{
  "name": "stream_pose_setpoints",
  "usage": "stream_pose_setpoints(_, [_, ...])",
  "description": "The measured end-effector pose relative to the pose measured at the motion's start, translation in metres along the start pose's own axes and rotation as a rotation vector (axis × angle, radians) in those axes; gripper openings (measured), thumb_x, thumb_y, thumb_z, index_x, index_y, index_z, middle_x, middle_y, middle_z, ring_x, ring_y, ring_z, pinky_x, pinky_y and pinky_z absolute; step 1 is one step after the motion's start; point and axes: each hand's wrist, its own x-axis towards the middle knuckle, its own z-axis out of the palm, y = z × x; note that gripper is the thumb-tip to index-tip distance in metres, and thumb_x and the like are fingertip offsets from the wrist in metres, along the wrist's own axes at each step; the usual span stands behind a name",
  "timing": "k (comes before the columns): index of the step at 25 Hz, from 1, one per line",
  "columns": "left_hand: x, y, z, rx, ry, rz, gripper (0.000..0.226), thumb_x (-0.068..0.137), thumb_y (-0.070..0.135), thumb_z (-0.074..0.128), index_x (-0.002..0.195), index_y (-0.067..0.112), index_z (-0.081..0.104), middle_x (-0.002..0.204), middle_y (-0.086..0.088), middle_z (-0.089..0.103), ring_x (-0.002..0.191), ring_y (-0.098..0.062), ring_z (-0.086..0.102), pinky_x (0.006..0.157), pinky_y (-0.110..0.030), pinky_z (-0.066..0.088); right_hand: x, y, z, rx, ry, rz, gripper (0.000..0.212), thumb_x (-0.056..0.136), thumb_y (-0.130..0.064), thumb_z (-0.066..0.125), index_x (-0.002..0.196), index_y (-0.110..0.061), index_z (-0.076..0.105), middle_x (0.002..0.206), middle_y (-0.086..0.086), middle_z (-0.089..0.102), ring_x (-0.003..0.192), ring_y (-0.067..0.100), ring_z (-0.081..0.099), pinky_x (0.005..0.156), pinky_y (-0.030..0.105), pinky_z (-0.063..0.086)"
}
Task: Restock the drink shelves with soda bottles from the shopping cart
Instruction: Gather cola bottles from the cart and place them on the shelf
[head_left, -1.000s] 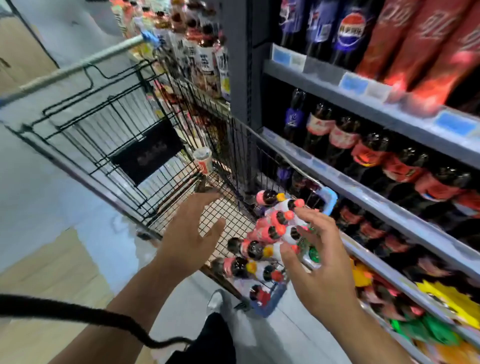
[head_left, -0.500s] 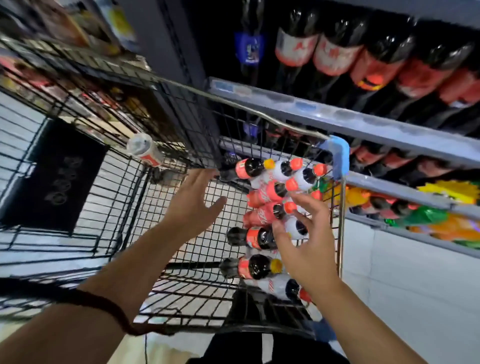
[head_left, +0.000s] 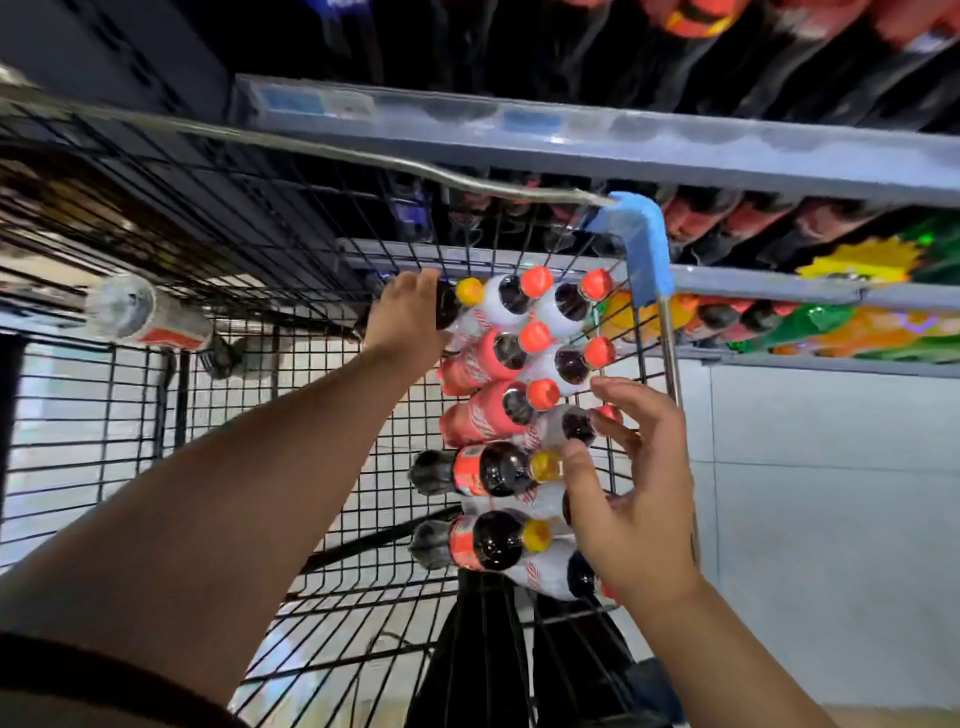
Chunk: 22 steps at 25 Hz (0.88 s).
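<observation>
Head view: soda bottles (head_left: 511, 395) lie piled w/ caps up in the near right corner of the wire shopping cart (head_left: 644, 249), which sits just beside the drink shelves (head_left: 571, 150). Left hand (head_left: 408, 317) wraps the top-left bottle w/ yellow cap (head_left: 470, 291), grip clamped on it; right hand (head_left: 636, 499) has fingers apart, tips touching a white-label bottle (head_left: 558, 428) lower in the pile, not closed. A lone bottle (head_left: 148, 319) lies well apart at far left of the cart
</observation>
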Motion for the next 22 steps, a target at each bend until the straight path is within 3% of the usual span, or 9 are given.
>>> stream_pose_setpoints(3, [0.002, 0.000, 0.003, 0.062, 0.026, 0.017, 0.065, 0.081, 0.021, 0.079, 0.137, 0.011, 0.047, 0.130, -0.017, 0.050, 0.123, -0.039, 0.045, 0.089, -0.050, 0.047, 0.002, 0.005, 0.002, -0.037, 0.014, -0.015, 0.045, 0.087, -0.018, 0.061, 0.130, -0.010, 0.052, 0.131, 0.004, 0.055, 0.127, 0.024, 0.056, 0.103, 0.049, 0.049])
stream_pose_setpoints(7, [-0.023, -0.019, -0.003, -0.117, 0.054, 0.023, 0.067, 0.084, 0.016, 0.076, 0.144, 0.013, 0.047, 0.137, -0.015, 0.050, 0.126, -0.038, 0.044, 0.099, -0.046, 0.044, 0.004, 0.009, 0.005, -0.037, 0.008, -0.021, 0.043, 0.084, -0.009, 0.060, 0.127, -0.012, 0.054, 0.127, 0.000, 0.056, 0.125, 0.021, 0.057, 0.102, 0.043, 0.051])
stream_pose_setpoints(10, [-0.061, -0.036, -0.023, -0.319, 0.147, 0.009, 0.066, 0.083, 0.023, 0.079, 0.141, 0.022, 0.049, 0.128, 0.002, 0.054, 0.117, -0.024, 0.052, 0.095, -0.031, 0.041, 0.003, 0.006, 0.008, -0.040, -0.053, -0.038, 0.041, 0.083, -0.006, 0.061, 0.122, -0.015, 0.057, 0.125, -0.001, 0.057, 0.121, 0.019, 0.058, 0.097, 0.034, 0.053])
stream_pose_setpoints(12, [-0.090, -0.037, -0.043, -0.376, 0.129, 0.026, 0.063, 0.077, 0.034, 0.081, 0.132, 0.035, 0.052, 0.115, 0.018, 0.052, 0.104, -0.009, 0.054, 0.092, -0.035, 0.049, 0.001, 0.002, 0.010, -0.017, -0.126, -0.009, 0.040, 0.084, -0.016, 0.063, 0.122, -0.023, 0.056, 0.126, -0.003, 0.057, 0.120, 0.014, 0.058, 0.089, 0.018, 0.053])
stream_pose_setpoints(13, [-0.103, -0.034, -0.053, -0.397, 0.087, 0.024, 0.063, 0.072, 0.042, 0.080, 0.128, 0.043, 0.052, 0.111, 0.026, 0.054, 0.101, -0.004, 0.055, 0.093, -0.036, 0.052, 0.000, 0.000, 0.011, 0.003, -0.167, 0.032, 0.040, 0.085, -0.019, 0.066, 0.123, -0.028, 0.056, 0.128, -0.006, 0.057, 0.120, 0.012, 0.059, 0.088, 0.016, 0.053])
stream_pose_setpoints(16, [-0.137, -0.016, -0.079, -0.530, -0.053, -0.034, 0.065, 0.058, 0.063, 0.076, 0.118, 0.066, 0.052, 0.106, 0.039, 0.064, 0.098, 0.011, 0.064, 0.090, -0.021, 0.053, 0.001, -0.001, 0.014, 0.004, -0.314, 0.159, 0.053, 0.083, -0.023, 0.078, 0.126, -0.043, 0.055, 0.128, -0.026, 0.056, 0.124, 0.002, 0.056, 0.099, 0.027, 0.052])
stream_pose_setpoints(17, [-0.146, -0.009, -0.084, -0.592, -0.074, -0.045, 0.063, 0.056, 0.063, 0.078, 0.114, 0.068, 0.054, 0.105, 0.038, 0.066, 0.096, 0.012, 0.065, 0.086, -0.017, 0.054, 0.001, -0.002, 0.015, -0.010, -0.366, 0.176, 0.059, 0.081, -0.024, 0.082, 0.127, -0.048, 0.054, 0.128, -0.031, 0.056, 0.124, -0.003, 0.055, 0.101, 0.025, 0.050])
stream_pose_setpoints(20, [-0.165, 0.012, -0.096, -0.762, -0.131, -0.050, 0.056, 0.065, 0.042, 0.089, 0.111, 0.058, 0.062, 0.106, 0.026, 0.072, 0.093, 0.002, 0.072, 0.079, -0.014, 0.056, -0.001, -0.008, 0.020, 0.064, -0.504, 0.223, 0.070, 0.077, -0.025, 0.087, 0.130, -0.053, 0.050, 0.124, -0.037, 0.061, 0.119, -0.010, 0.058, 0.095, 0.008, 0.045])
stream_pose_setpoints(22, [-0.176, 0.030, -0.102, -0.858, -0.146, -0.026, 0.052, 0.072, 0.027, 0.089, 0.108, 0.056, 0.065, 0.106, 0.022, 0.074, 0.091, -0.005, 0.074, 0.072, -0.011, 0.054, -0.004, -0.010, 0.017, 0.134, -0.552, 0.259, 0.075, 0.078, -0.015, 0.087, 0.138, -0.043, 0.052, 0.120, -0.030, 0.068, 0.112, -0.006, 0.065, 0.092, 0.010, 0.047])
